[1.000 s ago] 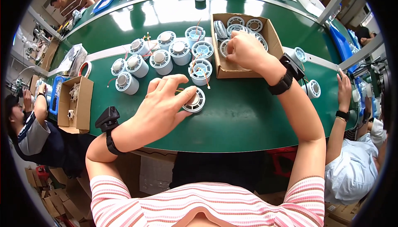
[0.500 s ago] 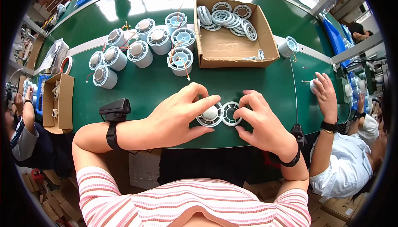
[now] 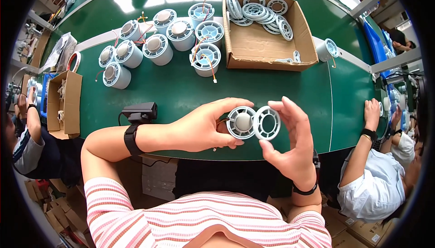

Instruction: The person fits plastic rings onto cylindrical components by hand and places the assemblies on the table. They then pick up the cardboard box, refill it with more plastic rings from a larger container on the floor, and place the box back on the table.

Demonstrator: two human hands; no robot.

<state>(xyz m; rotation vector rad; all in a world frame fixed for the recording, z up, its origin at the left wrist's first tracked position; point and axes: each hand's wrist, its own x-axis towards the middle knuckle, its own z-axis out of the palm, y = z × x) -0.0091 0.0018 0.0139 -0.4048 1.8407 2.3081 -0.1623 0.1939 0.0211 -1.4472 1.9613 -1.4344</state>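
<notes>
Hands [image 3: 204, 128] [image 3: 293, 146] face inward, cupping a housing [image 3: 243, 122], pinching a ring [image 3: 257, 125].

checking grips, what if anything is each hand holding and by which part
Left hand: dome-topped housing, around its side. Right hand: slotted ring, by its outer rim, between thumb and fingers.

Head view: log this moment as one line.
left hand: grips pale-blue housing | right hand: holds slotted ring close beside it | beyond hands: cardboard box with loose rings inside
</notes>
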